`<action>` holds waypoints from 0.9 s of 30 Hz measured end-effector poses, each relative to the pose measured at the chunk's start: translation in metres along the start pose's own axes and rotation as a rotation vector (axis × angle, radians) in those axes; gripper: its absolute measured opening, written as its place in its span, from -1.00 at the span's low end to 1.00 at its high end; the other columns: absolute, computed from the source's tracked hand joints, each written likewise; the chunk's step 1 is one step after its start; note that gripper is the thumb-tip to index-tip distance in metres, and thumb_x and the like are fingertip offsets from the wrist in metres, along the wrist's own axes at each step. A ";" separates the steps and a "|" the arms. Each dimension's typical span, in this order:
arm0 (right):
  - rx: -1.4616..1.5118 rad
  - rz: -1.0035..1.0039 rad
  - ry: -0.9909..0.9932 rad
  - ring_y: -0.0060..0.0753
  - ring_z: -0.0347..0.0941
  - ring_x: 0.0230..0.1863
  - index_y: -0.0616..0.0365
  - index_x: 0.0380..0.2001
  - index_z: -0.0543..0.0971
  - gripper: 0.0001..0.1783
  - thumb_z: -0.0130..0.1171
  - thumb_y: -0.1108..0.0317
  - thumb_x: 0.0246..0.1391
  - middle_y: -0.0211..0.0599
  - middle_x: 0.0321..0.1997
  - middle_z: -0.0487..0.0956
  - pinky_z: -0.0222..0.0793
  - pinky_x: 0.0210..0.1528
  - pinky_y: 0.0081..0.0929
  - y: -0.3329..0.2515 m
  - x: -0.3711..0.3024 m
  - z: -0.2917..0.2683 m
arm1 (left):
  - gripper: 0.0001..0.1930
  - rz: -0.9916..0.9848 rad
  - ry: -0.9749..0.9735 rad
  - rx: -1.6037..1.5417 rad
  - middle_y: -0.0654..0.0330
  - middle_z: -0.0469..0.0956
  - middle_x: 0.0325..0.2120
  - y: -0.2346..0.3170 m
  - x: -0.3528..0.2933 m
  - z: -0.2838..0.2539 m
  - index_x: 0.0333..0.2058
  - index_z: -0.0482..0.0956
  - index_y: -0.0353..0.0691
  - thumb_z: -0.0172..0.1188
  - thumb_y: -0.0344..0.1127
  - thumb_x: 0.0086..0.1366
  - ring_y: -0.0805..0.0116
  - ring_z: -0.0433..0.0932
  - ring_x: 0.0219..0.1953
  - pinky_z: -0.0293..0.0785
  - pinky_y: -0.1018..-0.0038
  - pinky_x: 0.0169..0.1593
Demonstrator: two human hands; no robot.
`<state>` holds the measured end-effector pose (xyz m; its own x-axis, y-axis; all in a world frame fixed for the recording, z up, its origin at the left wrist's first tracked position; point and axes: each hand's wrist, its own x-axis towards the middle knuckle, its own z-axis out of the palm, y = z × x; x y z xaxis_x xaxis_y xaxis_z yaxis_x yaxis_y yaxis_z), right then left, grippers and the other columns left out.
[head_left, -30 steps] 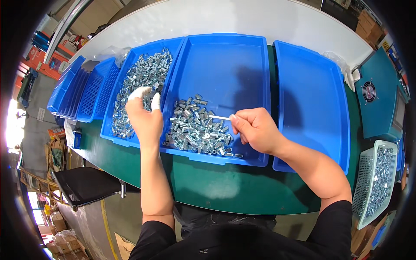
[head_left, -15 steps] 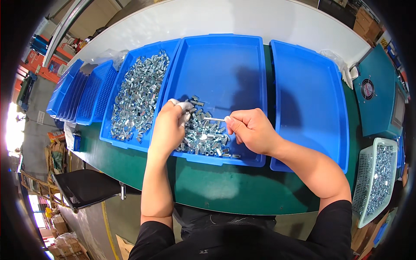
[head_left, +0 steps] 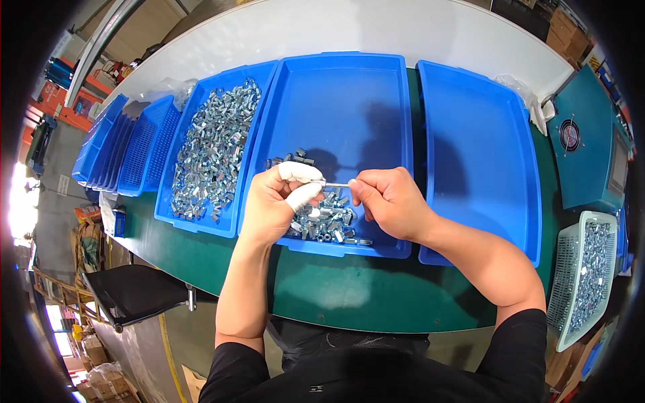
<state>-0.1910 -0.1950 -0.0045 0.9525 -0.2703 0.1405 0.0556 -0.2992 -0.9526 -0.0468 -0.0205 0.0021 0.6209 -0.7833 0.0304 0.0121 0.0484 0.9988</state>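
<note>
Slippage looks like the main hazard: the thin metal rod (head_left: pixel 338 185) lies roughly level over the near half of the middle tray (head_left: pixel 342 87), and only fingertips support it, so a slack pinch could drop it among the loose metal pieces (head_left: pixel 336 218) heaped in that tray's near-left part. Poor alignment is another risk; if the two hands tilt against each other, the rod's left end could skid off whatever it meets there. The white coverings (head_left: pixel 299 172) on the left thumb and finger may also dull the feel for such small parts.

The right hand (head_left: pixel 388 201), over the right side of the middle tray, has a tight grip, thumb pressed against the curled index finger, with the rod's right end pinched between them. The left hand (head_left: pixel 269 201), over the near-left part of the middle tray, is curled, its covered thumb and finger drawn close together at the rod's left end; whether they clasp a metal piece there is too small to tell. Left of the middle tray stands a second blue tray (head_left: pixel 191 223) holding similar pieces; right of it, a third blue tray (head_left: pixel 484 168).
</note>
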 end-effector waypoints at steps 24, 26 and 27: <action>0.021 0.019 -0.072 -0.66 0.36 -0.68 0.24 -0.60 0.49 -0.58 0.01 0.27 0.36 -0.43 -0.74 0.41 0.23 -0.59 -0.57 -0.002 0.001 -0.004 | -0.87 0.499 0.720 0.862 0.09 0.64 -0.35 0.004 0.014 -0.048 -0.25 0.67 -0.23 0.32 -0.47 0.21 0.29 0.60 -0.24 0.48 0.38 -0.12; 0.021 0.014 -0.070 -0.65 0.36 -0.68 0.24 -0.60 0.50 -0.58 0.02 0.28 0.34 -0.42 -0.74 0.41 0.23 -0.59 -0.56 -0.001 0.000 -0.003 | -0.83 0.588 0.788 1.218 0.03 0.63 -0.25 0.004 0.015 -0.053 -0.24 0.66 -0.23 0.30 -0.51 0.16 0.00 0.52 -0.06 0.39 0.18 0.10; 0.007 -0.008 -0.071 -0.65 0.37 -0.68 0.24 -0.60 0.50 -0.59 0.03 0.29 0.34 -0.42 -0.75 0.41 0.23 -0.59 -0.56 -0.001 -0.001 -0.003 | -0.83 0.589 0.787 1.217 0.03 0.63 -0.25 0.004 0.014 -0.049 -0.24 0.66 -0.23 0.30 -0.51 0.16 0.00 0.52 -0.06 0.39 0.18 0.10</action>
<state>-0.1924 -0.1969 -0.0028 0.9709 -0.2018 0.1290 0.0654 -0.2947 -0.9534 0.0005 -0.0009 0.0049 0.5529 -0.3073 0.7745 -0.7461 -0.5964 0.2960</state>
